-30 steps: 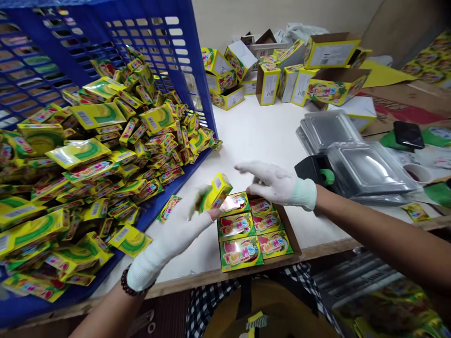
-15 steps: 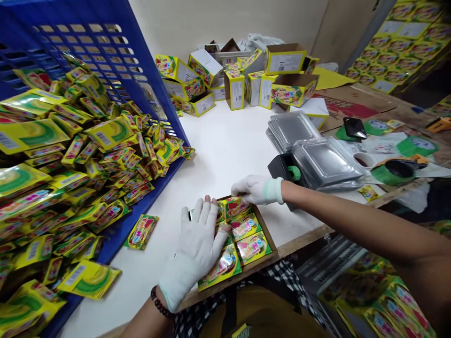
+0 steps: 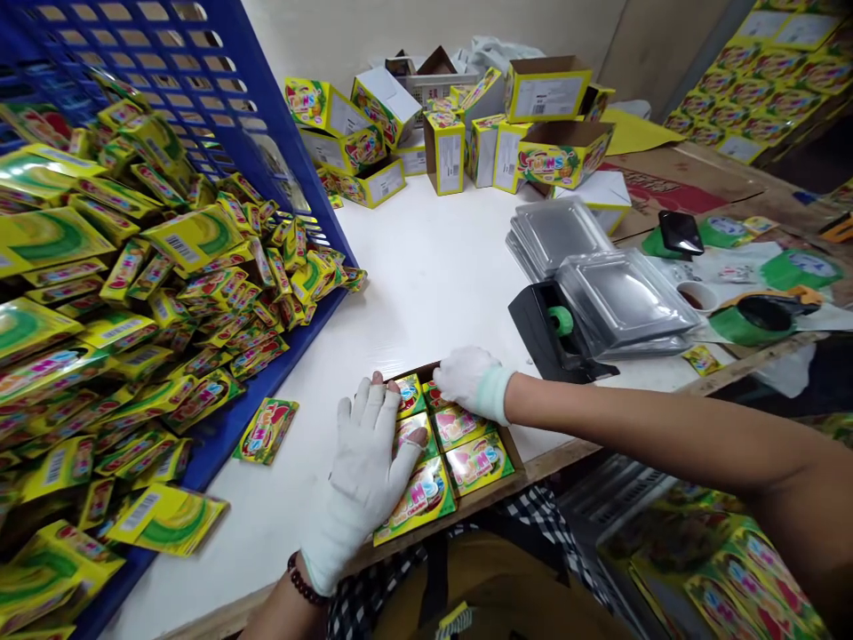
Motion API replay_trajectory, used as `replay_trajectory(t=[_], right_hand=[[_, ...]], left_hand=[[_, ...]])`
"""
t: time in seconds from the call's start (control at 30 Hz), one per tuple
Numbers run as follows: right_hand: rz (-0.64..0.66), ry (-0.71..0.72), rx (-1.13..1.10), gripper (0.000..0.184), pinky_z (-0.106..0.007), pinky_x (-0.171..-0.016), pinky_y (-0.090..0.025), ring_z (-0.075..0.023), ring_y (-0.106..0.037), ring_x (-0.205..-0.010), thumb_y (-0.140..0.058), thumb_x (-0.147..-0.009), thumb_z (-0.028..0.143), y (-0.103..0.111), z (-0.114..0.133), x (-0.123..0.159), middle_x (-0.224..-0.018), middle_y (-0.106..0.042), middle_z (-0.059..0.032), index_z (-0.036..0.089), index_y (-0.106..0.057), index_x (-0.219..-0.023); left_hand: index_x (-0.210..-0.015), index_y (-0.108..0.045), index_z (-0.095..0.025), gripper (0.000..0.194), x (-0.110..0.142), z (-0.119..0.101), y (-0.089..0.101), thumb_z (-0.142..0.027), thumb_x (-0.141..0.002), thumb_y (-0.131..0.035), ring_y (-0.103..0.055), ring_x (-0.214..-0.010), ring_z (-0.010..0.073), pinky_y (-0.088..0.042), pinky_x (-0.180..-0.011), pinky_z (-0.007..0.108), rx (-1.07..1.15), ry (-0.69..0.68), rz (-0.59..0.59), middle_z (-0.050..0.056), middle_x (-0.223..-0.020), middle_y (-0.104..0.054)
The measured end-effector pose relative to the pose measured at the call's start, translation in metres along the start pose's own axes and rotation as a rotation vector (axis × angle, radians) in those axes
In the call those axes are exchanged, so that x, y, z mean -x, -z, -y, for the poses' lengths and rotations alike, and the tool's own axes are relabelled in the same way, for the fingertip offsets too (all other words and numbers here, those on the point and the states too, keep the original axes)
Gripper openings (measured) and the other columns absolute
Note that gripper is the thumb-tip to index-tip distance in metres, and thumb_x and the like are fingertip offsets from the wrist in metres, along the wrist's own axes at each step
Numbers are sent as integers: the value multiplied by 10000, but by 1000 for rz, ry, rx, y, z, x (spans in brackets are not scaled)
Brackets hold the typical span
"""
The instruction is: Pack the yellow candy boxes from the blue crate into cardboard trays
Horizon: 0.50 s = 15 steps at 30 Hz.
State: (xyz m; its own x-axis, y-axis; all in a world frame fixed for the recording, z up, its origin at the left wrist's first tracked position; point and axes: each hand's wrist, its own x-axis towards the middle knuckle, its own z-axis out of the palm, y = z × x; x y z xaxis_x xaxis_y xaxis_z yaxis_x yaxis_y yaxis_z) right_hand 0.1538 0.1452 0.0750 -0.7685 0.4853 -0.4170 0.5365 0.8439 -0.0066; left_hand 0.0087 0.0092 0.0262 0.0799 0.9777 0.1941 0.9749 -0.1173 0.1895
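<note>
Packs [image 3: 478, 464] marked "Twins" line a shallow carton [image 3: 511, 449] beneath a gloved left hand [image 3: 363, 476], fingers extended, and a gloved right hand [image 3: 466, 380], curled, its grip unclear.

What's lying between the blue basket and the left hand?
In the head view, one printed box lies on the white table; another box overlaps the basket's edge.

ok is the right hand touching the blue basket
No, the right hand is at the cardboard tray, well apart from the blue basket.
</note>
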Motion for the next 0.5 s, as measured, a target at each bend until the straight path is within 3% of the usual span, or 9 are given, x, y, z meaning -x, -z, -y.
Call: replay_trajectory(t=[0.1,0.2,0.27,0.33,0.43,0.5], right_hand=[[-53,-22,2,284,-399,-769,-561,-303,-708,-961,-489,-947,219,-14,5,3,-1085,-710,-200,95,-692,-1101],[-59,-37,27,285,-404,-769,-555,-311,-700,-965,-466,-943,166,-19,6,3,-1064,-697,-206,76,-667,-1124],[-36,-7,33,298,-401,-771,-546,-313,-692,-974,-421,-952,131,-17,4,1,-1052,-692,-199,76,-664,-1115],[-35,32,41,303,-398,-787,-534,-308,-683,-976,-393,-963,124,-13,2,3,-1049,-688,-185,86,-665,-1092],[-69,27,64,285,-393,-806,-519,-299,-668,-979,-393,-974,142,-5,2,10,-1050,-681,-168,105,-657,-1074],[-90,-1,78,278,-386,-796,-518,-294,-663,-980,-396,-980,158,1,2,15,-1048,-679,-166,114,-651,-1082]], left_hand=[[-1400,-456,-92,539,4,2,-5,-403,-960,-452,-261,-1481,348,-262,-1178,596,139,-4,-56,215,-1550,-363],[-1436,-406,-106,505,10,11,-5,-340,-989,-394,-232,-1500,301,-310,-1178,538,309,68,-155,209,-1604,-249],[-1455,-384,-110,504,15,22,0,-322,-997,-371,-236,-1501,292,-325,-1176,518,348,160,-222,213,-1615,-213],[-1445,-408,-129,494,21,30,11,-322,-990,-391,-275,-1487,293,-320,-1178,522,318,213,-275,201,-1590,-292],[-1440,-425,-178,493,27,27,26,-319,-968,-429,-337,-1457,293,-320,-1174,538,272,64,-266,160,-1543,-396],[-1460,-406,-188,534,28,15,31,-355,-955,-446,-312,-1463,322,-274,-1179,585,228,-98,-161,150,-1546,-396]])
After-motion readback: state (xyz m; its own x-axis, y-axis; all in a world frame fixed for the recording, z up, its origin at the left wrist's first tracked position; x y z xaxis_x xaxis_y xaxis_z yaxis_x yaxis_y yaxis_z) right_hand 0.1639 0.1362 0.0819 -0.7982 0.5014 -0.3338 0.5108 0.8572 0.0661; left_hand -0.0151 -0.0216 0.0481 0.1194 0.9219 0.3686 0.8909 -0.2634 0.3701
